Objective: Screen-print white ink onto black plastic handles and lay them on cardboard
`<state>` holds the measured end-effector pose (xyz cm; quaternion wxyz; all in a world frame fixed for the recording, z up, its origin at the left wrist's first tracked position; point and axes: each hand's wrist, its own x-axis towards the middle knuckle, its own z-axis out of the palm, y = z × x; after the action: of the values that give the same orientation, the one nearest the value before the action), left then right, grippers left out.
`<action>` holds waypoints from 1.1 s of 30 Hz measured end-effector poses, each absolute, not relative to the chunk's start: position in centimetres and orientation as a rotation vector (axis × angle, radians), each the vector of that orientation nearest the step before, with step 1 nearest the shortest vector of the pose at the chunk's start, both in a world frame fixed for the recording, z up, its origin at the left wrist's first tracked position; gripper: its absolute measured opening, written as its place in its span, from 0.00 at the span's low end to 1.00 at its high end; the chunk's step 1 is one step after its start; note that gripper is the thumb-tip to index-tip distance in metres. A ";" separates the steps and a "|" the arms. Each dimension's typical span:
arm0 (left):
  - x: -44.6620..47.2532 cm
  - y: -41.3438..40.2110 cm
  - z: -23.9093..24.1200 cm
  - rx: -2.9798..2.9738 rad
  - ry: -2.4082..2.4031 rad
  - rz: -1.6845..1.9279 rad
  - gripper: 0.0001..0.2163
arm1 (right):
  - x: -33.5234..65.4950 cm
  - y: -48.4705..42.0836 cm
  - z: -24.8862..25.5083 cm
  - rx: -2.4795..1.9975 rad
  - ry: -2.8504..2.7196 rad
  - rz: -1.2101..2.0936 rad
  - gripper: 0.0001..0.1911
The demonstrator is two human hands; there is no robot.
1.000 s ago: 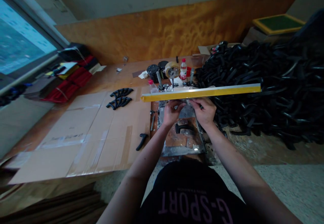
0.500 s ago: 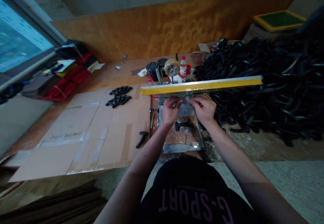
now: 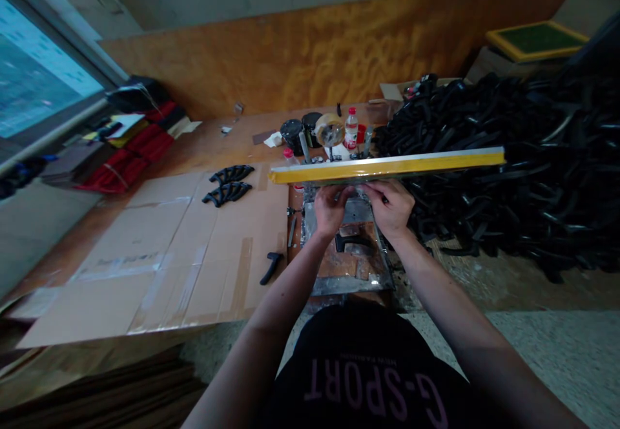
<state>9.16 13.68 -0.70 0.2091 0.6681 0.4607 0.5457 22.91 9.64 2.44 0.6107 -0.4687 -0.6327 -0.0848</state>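
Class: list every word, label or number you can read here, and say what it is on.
"G-SPORT": on the black shirt, upside down to the camera.
Small line beside it: too small to read.
Label on the bottle: blurred.
Print on the cardboard: blurred.

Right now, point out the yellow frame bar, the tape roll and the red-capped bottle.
yellow frame bar [image 3: 436,162], head view: yellow face, right of middle.
tape roll [image 3: 330,131], head view: its front side.
red-capped bottle [image 3: 351,134], head view: its label.

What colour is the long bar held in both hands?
The bar is yellow, with a pale top edge; clearest in the head view.
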 end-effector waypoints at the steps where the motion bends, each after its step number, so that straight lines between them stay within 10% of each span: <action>1: 9.2 13.7 -0.6 1.858 1.282 1.513 0.07 | 22.9 9.7 2.5 -1.071 -1.460 -0.207 0.04; 33: 6.6 6.6 2.6 1.525 1.054 1.135 0.08 | 23.0 7.3 3.8 -1.147 -1.520 -0.221 0.04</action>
<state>6.62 6.58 2.60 0.4652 0.6211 0.4291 0.4623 23.04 7.27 3.78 0.5749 -0.4895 -0.6488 -0.0945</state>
